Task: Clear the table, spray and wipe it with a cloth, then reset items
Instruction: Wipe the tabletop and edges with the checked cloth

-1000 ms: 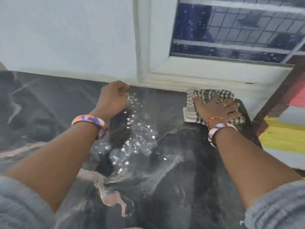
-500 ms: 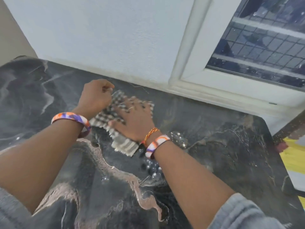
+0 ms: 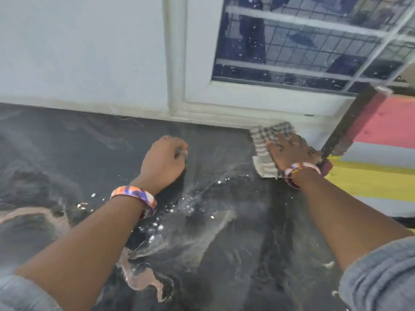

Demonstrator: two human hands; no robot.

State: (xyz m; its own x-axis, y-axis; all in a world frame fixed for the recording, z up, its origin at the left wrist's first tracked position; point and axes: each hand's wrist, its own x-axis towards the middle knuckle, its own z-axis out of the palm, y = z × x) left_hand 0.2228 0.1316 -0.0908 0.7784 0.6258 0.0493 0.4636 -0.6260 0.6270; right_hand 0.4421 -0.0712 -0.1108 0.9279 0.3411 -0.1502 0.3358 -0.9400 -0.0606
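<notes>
Our right hand (image 3: 289,151) lies flat with fingers spread on the checked cloth (image 3: 266,140), pressing it onto the far right corner of the dark marbled table (image 3: 224,254), close under the window frame (image 3: 247,102). Motion blur smears the cloth and fingertips, and the hand hides most of the fabric. Our left hand (image 3: 165,161) rests on the table near the middle, fingers curled into a loose fist; we cannot tell whether anything sits inside it. Water drops (image 3: 186,205) glisten on the table between our forearms. Both sleeves are cut off by the lower edge.
</notes>
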